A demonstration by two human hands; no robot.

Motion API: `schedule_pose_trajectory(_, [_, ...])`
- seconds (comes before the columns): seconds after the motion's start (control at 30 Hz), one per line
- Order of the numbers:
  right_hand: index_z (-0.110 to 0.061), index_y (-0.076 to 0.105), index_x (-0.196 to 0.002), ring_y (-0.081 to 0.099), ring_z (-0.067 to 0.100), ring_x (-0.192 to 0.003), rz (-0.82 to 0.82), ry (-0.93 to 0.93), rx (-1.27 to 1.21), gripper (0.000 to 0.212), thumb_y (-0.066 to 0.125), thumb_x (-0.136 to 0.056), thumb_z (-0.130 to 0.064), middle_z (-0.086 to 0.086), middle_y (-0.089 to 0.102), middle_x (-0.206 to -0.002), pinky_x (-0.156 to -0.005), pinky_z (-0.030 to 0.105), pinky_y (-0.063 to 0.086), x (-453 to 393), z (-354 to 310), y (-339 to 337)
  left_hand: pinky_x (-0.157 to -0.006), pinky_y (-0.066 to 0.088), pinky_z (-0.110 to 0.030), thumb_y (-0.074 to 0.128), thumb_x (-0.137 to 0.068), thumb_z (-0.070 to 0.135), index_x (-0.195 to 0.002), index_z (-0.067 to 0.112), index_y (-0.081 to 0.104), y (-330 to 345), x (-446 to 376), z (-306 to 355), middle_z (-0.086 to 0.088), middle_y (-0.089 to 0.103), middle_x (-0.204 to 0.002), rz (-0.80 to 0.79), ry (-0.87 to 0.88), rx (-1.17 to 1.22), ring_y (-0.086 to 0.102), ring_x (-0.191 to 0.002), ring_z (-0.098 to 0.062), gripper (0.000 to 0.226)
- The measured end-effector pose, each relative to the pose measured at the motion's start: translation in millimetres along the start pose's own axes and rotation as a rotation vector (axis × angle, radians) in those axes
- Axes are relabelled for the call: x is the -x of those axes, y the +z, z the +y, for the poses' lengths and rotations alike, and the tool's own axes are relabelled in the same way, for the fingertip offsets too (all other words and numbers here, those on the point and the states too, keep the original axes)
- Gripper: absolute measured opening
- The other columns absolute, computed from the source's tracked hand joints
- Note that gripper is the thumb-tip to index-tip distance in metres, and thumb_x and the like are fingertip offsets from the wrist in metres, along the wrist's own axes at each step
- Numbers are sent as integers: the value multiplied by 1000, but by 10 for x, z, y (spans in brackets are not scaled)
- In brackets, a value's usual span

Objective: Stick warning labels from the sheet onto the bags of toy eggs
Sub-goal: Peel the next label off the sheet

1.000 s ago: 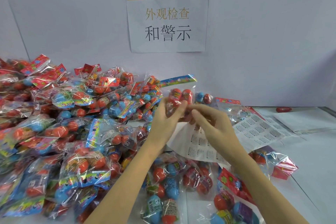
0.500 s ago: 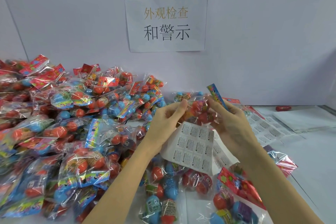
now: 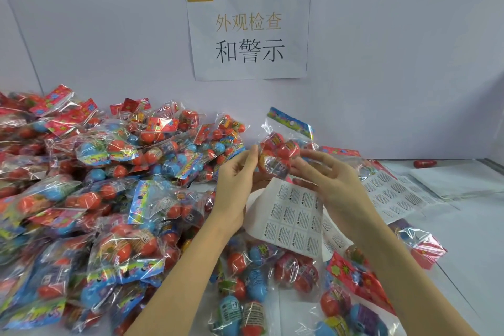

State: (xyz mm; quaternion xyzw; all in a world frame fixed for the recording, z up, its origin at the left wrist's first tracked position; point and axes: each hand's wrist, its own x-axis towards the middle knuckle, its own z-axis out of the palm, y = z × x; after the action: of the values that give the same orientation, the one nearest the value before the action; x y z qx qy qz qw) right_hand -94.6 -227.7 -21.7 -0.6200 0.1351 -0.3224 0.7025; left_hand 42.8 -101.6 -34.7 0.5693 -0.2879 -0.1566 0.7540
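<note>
A clear bag of toy eggs with a blue header card stands upright in the air between my hands. My left hand pinches the bag's left edge between thumb and fingers. My right hand has its fingers spread and fairly straight, with the fingertips touching the bag's right side. The sheet of warning labels hangs below the bag, its upper edge running behind my left hand. How the sheet is held is hidden.
A big pile of egg bags fills the table's left half. More bags lie in front of me. A second label sheet lies to the right, a loose red egg sits by the wall, and a paper sign hangs above.
The bag has turned from lying sideways to upright, header card on top. My right hand let go of the header and moved down to the bag's right side.
</note>
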Motion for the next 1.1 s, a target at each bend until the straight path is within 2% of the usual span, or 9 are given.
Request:
schedule_pose_trajectory(0.1, [-21, 75, -116, 79, 22, -90, 28, -15, 43, 43, 84, -77, -37, 5, 81, -99, -75, 26, 63, -1, 25, 20, -71, 62, -30, 58, -108, 33, -95, 21, 83, 11, -3, 8, -4, 80, -99, -34, -52, 70, 77, -84, -20, 31])
schedule_pose_trajectory(0.37, [-22, 80, -104, 74, 17, -82, 52, 5, -70, 26, 84, -78, -26, 5, 79, -95, -76, 27, 60, -36, 73, -39, -87, 61, -39, 59, -106, 34, -111, 7, 79, 62, 48, 64, -17, 77, -115, -88, -134, 249, 74, -99, -29, 33])
schedule_pose_trajectory(0.47, [-17, 72, -112, 76, 22, -93, 197, -113, 130, 29, 83, -87, -28, 2, 79, -97, -84, 34, 62, -48, 90, -15, -88, 60, -26, 59, -107, 31, -97, 31, 85, 67, 64, 71, 3, 81, -106, 21, 45, 99, 75, -103, -13, 27])
schedule_pose_trajectory(0.53, [-16, 73, -112, 77, 22, -97, 107, -176, 138, 31, 74, -92, -39, 2, 80, -100, -88, 32, 62, -23, 68, 28, -84, 54, -12, 66, -103, 30, -89, 42, 82, 62, 69, 101, 18, 80, -100, 51, 176, -58, 73, -100, 3, 25])
schedule_pose_trajectory(0.6, [-17, 72, -123, 76, 19, -105, -17, -173, 138, 41, 68, -94, -46, 2, 80, -109, -94, 31, 60, 13, 53, 73, -89, 55, -17, 73, -95, 36, -105, 31, 82, 59, 71, 81, 13, 80, -105, -11, 220, -111, 74, -104, -2, 14])
schedule_pose_trajectory(0.7, [-23, 67, -131, 74, 14, -110, -12, -185, 184, 50, 74, -89, -50, -3, 78, -116, -96, 33, 58, 17, 74, 109, -99, 52, -21, 70, -97, 42, -115, 17, 82, 49, 89, 50, 9, 77, -122, -154, 251, -157, 68, -122, -7, 33])
schedule_pose_trajectory(0.83, [-23, 73, -112, 75, 16, -94, 60, -159, 120, 14, 73, -98, -20, -4, 79, -99, -86, 35, 58, -26, 58, 10, -109, 51, -28, 75, -97, 19, -126, 24, 75, 68, 58, 25, 13, 66, -135, -117, 421, -331, 60, -130, -6, 30])
schedule_pose_trajectory(0.97, [-28, 77, -112, 76, 20, -96, -45, -141, 142, 27, 61, -105, -8, 0, 80, -105, -81, 29, 60, -24, 36, -51, -106, 51, -24, 74, -90, 53, -131, 42, 63, 41, 51, 45, 28, 69, -123, -98, 109, -191, 63, -118, 9, 44])
schedule_pose_trajectory(1.1, [-36, 75, -117, 74, 15, -107, -96, -133, 209, 25, 63, -105, -17, -5, 79, -112, -91, 30, 59, 8, 43, -2, -88, 60, -33, 76, -92, 37, -106, 15, 80, 45, 32, 53, -6, 79, -104, -35, 7, 67, 74, -98, -22, 27])
